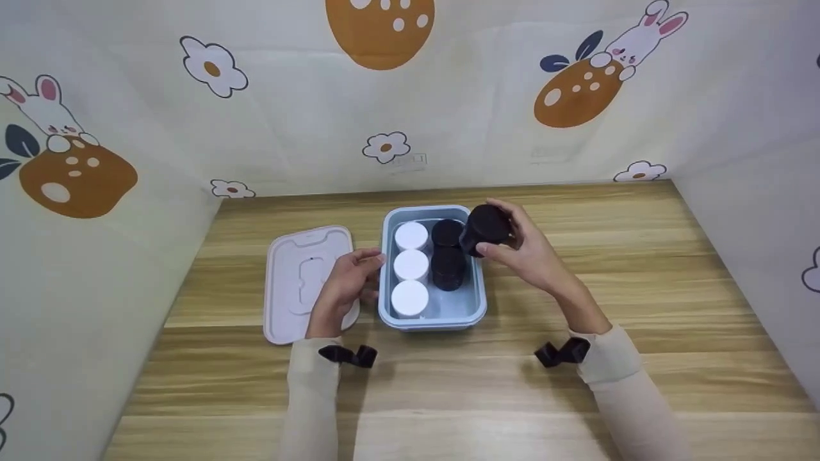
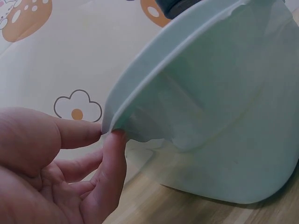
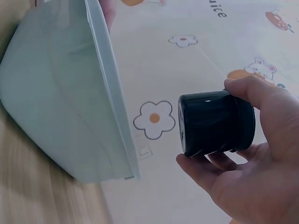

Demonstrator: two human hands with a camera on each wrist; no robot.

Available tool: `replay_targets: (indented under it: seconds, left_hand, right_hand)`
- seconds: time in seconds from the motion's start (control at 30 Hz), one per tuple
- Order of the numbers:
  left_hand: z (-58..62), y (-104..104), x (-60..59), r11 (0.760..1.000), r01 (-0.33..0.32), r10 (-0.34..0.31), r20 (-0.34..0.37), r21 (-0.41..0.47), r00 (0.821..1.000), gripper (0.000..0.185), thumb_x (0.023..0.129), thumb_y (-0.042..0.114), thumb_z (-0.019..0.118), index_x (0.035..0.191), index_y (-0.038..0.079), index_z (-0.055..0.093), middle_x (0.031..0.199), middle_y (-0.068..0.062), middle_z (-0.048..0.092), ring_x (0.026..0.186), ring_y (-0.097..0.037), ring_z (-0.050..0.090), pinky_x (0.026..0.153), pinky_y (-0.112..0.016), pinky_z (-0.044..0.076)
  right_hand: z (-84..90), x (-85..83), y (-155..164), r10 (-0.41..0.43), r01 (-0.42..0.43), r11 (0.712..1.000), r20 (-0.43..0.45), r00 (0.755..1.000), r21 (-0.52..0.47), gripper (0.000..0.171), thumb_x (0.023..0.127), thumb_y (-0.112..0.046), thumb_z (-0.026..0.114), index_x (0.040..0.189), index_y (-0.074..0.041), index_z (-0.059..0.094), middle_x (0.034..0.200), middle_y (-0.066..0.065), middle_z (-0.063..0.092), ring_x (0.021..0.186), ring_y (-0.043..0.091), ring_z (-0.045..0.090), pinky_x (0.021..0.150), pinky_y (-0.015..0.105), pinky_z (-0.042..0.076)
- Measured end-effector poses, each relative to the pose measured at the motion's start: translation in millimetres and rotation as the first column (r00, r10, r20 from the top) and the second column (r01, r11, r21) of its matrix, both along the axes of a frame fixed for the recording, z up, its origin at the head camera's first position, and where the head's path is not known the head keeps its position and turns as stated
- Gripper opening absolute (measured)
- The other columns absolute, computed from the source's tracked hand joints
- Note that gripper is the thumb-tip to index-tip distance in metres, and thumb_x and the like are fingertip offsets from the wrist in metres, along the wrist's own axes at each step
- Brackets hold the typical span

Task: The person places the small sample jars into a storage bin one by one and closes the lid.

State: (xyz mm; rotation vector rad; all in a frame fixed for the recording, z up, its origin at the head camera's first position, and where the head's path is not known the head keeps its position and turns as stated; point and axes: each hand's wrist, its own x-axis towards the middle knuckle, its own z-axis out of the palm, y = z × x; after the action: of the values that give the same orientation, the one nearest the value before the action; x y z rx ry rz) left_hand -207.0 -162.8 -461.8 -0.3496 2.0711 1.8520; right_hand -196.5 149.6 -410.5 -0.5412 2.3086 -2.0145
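A light blue plastic box (image 1: 475, 307) stands on the table with jars inside it. White-lidded jars (image 1: 410, 265) form a row along its left side, and two black jars (image 1: 448, 267) stand to their right. My left hand (image 1: 349, 282) pinches the box's left rim (image 2: 114, 109) between thumb and finger. In my right hand (image 1: 528, 253) is another black jar (image 3: 210, 122), gripped round its lid end. This jar is tilted and raised beside the box's right rim, overlapping that rim in the head view.
A pale flat lid (image 1: 282, 288) lies on the wooden table (image 1: 448, 397) left of the box, partly under my left hand and wrist. A printed cloth wall (image 1: 307, 128) closes off the back and both sides.
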Motion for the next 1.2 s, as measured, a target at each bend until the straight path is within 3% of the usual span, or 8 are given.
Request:
replay_targets:
  seconds: [0.37,0.63,0.83,0.97,1.1,1.2]
  left_hand:
    - [2.6,0.9,0.9,1.0,-0.001,0.001,-0.011,0.007,1.0,0.043,0.099,0.024,0.061,0.138,0.005,0.056,0.096,-0.006,0.068,0.07,-0.014,0.063,0.055,-0.027,0.052]
    - [2.0,0.3,0.6,1.0,0.0,-0.001,-0.002,-0.015,1.0,0.043,0.099,0.025,0.061,0.139,0.007,0.056,0.117,-0.013,0.067,0.078,-0.016,0.064,0.059,-0.03,0.054]
    - [3.1,-1.0,1.2,1.0,-0.005,0.005,-0.012,0.01,1.0,0.043,0.1,0.022,0.06,0.139,0.005,0.054,0.109,-0.01,0.07,0.07,-0.012,0.066,0.057,-0.027,0.054]
    - [3.2,-1.2,1.2,1.0,-0.007,0.007,-0.012,0.015,1.0,0.043,0.1,0.021,0.06,0.139,0.005,0.054,0.104,-0.009,0.071,0.07,-0.012,0.067,0.057,-0.026,0.054]
    - [3.0,-0.9,1.3,1.0,-0.006,0.006,-0.004,0.007,1.0,0.043,0.101,0.022,0.06,0.14,0.006,0.054,0.108,-0.01,0.072,0.075,-0.013,0.068,0.061,-0.027,0.055]
    - [2.6,-0.7,1.4,1.0,-0.006,0.006,-0.001,0.018,1.0,0.043,0.1,0.023,0.06,0.14,0.006,0.054,0.111,-0.011,0.071,0.076,-0.014,0.068,0.061,-0.028,0.056]
  right_hand:
    - [-2.4,10.9,-15.6,0.092,-0.087,0.984,-0.026,0.995,0.156,0.068,0.083,-0.01,0.081,0.143,-0.009,0.048,0.141,0.011,0.053,0.121,0.022,0.054,0.104,0.023,0.044]
    - [-3.6,15.5,-20.7,0.215,-0.195,0.937,-0.039,0.976,0.291,0.071,0.084,-0.014,0.081,0.146,-0.008,0.046,0.144,0.015,0.049,0.125,0.029,0.052,0.109,0.049,0.043]
    - [-0.8,16.2,-20.6,0.336,-0.278,0.865,-0.071,0.939,0.418,0.069,0.082,-0.017,0.082,0.141,-0.009,0.049,0.138,0.015,0.051,0.123,0.028,0.05,0.104,0.047,0.048]
    - [-0.2,15.2,-21.0,0.39,-0.287,0.79,-0.083,0.917,0.542,0.065,0.078,-0.017,0.082,0.135,-0.01,0.053,0.134,0.014,0.054,0.12,0.026,0.052,0.102,0.044,0.047]
    - [-1.8,14.3,-23.7,0.442,-0.293,0.721,-0.091,0.893,0.628,0.065,0.075,-0.014,0.082,0.132,-0.008,0.053,0.131,0.015,0.055,0.117,0.027,0.054,0.102,0.045,0.045]
    - [-4.5,12.3,-27.4,0.481,-0.301,0.69,-0.107,0.87,0.658,0.065,0.073,-0.011,0.083,0.13,-0.005,0.054,0.129,0.016,0.055,0.117,0.028,0.055,0.103,0.045,0.046]
